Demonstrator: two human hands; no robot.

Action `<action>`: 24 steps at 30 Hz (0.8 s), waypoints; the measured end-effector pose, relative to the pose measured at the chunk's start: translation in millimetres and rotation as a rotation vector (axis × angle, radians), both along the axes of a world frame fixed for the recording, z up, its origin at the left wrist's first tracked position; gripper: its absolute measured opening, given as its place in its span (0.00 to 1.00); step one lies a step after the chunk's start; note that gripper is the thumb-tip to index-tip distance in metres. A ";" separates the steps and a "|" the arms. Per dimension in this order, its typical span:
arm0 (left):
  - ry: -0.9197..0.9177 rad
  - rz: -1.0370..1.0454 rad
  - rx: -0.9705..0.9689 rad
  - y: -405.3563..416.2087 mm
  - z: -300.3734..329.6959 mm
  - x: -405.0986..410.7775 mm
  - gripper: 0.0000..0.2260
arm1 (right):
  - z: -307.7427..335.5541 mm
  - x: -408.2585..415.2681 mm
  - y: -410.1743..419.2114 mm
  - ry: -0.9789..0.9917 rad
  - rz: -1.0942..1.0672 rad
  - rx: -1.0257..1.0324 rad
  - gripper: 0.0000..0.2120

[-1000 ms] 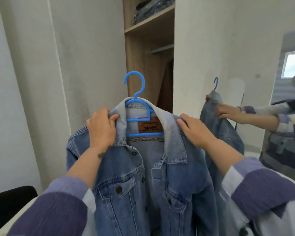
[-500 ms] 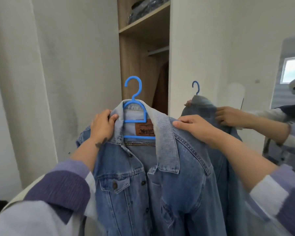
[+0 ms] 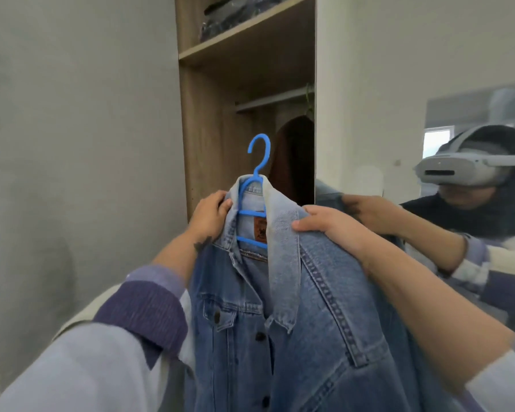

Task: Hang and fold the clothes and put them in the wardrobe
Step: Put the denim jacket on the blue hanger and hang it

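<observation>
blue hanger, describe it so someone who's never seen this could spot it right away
Look at the open wooden wardrobe in the middle of the view, then down to the denim jacket held up in front of it by the left hand and right hand. The blue plastic hanger sits inside its collar, hook sticking up. It is the only bright blue thing there.

Both arms reach forward and up, forearms bare below pushed-back purple and pale striped sleeves. The left hand (image 3: 210, 214) curls its fingers (image 3: 220, 200) round the collar edge of the blue denim jacket (image 3: 295, 322). The right hand (image 3: 332, 226) clasps the jacket's other shoulder from above, thumb pointing inward.
</observation>
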State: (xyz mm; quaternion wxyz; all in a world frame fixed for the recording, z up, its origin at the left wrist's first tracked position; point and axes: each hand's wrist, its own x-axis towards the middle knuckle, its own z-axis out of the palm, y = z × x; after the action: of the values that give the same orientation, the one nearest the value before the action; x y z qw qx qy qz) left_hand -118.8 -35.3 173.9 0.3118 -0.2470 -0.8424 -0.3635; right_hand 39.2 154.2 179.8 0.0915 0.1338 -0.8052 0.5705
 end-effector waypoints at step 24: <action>0.117 0.201 -0.187 25.0 91.2 -105.6 0.14 | 139.1 -265.5 -87.0 0.050 -0.439 -0.029 0.09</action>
State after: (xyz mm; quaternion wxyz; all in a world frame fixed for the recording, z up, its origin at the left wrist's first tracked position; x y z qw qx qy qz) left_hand -224.4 -10.3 265.2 0.3708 -0.2100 -0.8735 -0.2354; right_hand -226.3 67.2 318.9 0.2354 -0.0320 -0.8042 0.5448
